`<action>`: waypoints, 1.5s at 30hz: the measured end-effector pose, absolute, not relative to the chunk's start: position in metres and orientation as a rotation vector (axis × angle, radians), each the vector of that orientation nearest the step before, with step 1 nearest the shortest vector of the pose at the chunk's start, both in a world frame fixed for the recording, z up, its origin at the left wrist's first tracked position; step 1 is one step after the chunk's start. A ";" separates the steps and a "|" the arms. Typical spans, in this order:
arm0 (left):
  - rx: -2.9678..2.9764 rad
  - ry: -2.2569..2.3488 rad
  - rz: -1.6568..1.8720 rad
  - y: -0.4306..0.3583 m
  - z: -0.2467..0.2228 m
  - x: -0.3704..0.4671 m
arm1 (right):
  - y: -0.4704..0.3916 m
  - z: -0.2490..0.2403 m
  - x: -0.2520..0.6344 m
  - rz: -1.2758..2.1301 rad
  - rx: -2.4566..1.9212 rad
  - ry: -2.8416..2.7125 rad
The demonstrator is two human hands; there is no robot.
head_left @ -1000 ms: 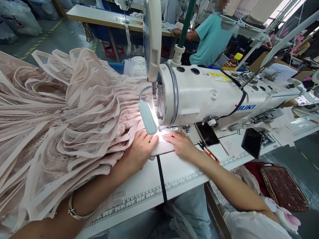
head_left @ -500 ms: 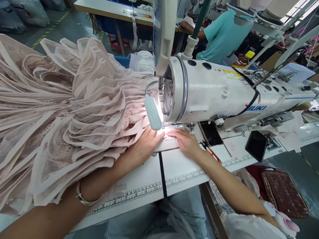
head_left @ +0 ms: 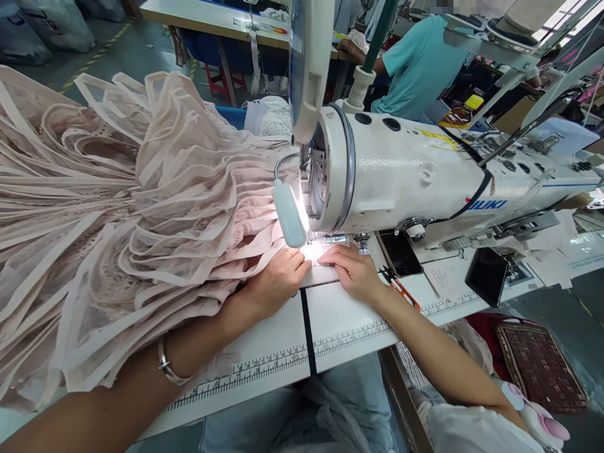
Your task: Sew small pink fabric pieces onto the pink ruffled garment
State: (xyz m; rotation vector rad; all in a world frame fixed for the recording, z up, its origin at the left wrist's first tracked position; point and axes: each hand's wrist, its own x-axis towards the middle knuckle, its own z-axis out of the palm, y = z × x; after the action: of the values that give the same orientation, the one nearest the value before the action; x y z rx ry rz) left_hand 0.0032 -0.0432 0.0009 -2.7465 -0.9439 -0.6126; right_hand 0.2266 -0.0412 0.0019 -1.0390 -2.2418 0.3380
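Under the lit needle area of a white sewing machine (head_left: 382, 170) lies a small pale pink fabric piece (head_left: 313, 253), bright and washed out by the lamp. My left hand (head_left: 279, 280) is closed, its curled fingers and thumb pinching the fabric's left side. From the right, my right hand (head_left: 355, 272) has thumb and fingertips pressed together on the fabric's near right edge. A large heap of pale pink lace garments (head_left: 179, 189) lies to the left, against my left hand and forearm. A small grey-green lamp (head_left: 289, 214) partly hides the needle.
Orange-handled snips (head_left: 403, 292), a black phone (head_left: 400, 253) and another dark device (head_left: 487, 277) lie right of my right hand. A printed ruler (head_left: 264, 366) runs along the table's front edge. Beyond the machine sits a person in a turquoise shirt (head_left: 419, 63).
My left hand has drawn its fingers in from a flatter, stretched pose to a curled pinch, and its wrist has shifted slightly. My right hand has barely moved.
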 end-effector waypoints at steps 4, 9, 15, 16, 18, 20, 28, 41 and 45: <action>-2.693 -0.918 -0.611 -0.045 0.003 0.005 | -0.041 0.001 0.227 0.334 -1.021 -2.250; -2.641 -0.908 -0.595 -0.046 0.005 0.006 | -0.041 0.000 0.227 0.323 -1.009 -2.246; -2.691 -0.886 -0.645 -0.046 0.004 0.005 | -0.042 0.003 0.228 0.324 -0.986 -2.273; -2.710 -0.896 -0.646 -0.045 0.003 0.004 | -0.042 0.004 0.228 0.317 -0.979 -2.292; -2.767 -0.927 -0.661 -0.045 0.001 0.002 | -0.043 0.007 0.228 0.301 -0.982 -2.344; -2.830 -0.983 -0.703 -0.045 -0.001 -0.001 | -0.043 0.010 0.229 0.307 -0.986 -2.396; -2.909 -1.066 -0.537 -0.053 0.009 -0.013 | -0.044 0.004 0.231 0.242 -0.950 -2.451; -2.957 -1.096 -0.544 -0.048 0.006 -0.012 | -0.043 0.001 0.232 0.138 -0.955 -2.482; -2.978 -1.148 -0.559 -0.044 0.011 -0.009 | -0.043 0.001 0.231 0.145 -1.024 -2.515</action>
State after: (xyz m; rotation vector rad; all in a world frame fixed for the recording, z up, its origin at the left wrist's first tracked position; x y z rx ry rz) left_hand -0.0092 -0.0445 0.0115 -2.9782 -1.1482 -0.5588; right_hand 0.2311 -0.0433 0.0012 -1.0241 -2.5146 0.1446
